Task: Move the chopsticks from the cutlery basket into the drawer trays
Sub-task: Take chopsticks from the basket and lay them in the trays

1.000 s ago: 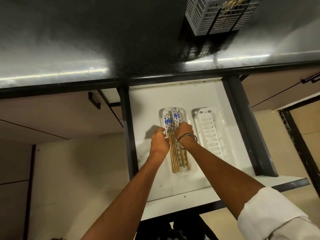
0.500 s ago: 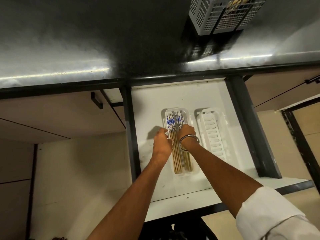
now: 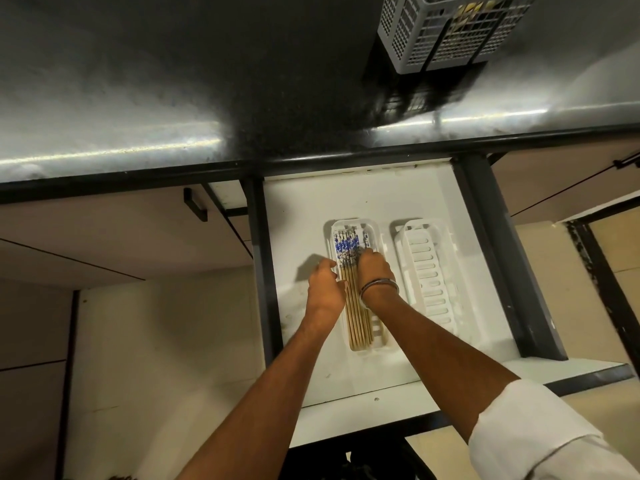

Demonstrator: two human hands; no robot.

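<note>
Several wooden chopsticks (image 3: 356, 317) with blue-and-white patterned tops lie lengthwise in the left white tray (image 3: 375, 230) inside the open drawer (image 3: 304, 209). My left hand (image 3: 325, 285) rests against the left side of the bundle, its fingers fairly straight. My right hand (image 3: 375, 268), a metal bangle on its wrist, has its fingers curled down over the patterned ends. The right white slotted tray (image 3: 426, 271) holds nothing. The grey cutlery basket (image 3: 440, 29) stands on the dark counter at the top right, with some pale items showing inside.
The glossy black countertop (image 3: 173, 81) overhangs the drawer. Dark metal drawer rails (image 3: 502, 265) run along both sides. Closed cabinet fronts with a black handle (image 3: 195, 204) lie to the left, and another cabinet front sits to the right.
The chopstick bundle now lies tighter and straighter in the left tray. Both hands stay on it, with the right fingers shifted slightly toward the patterned tops.
</note>
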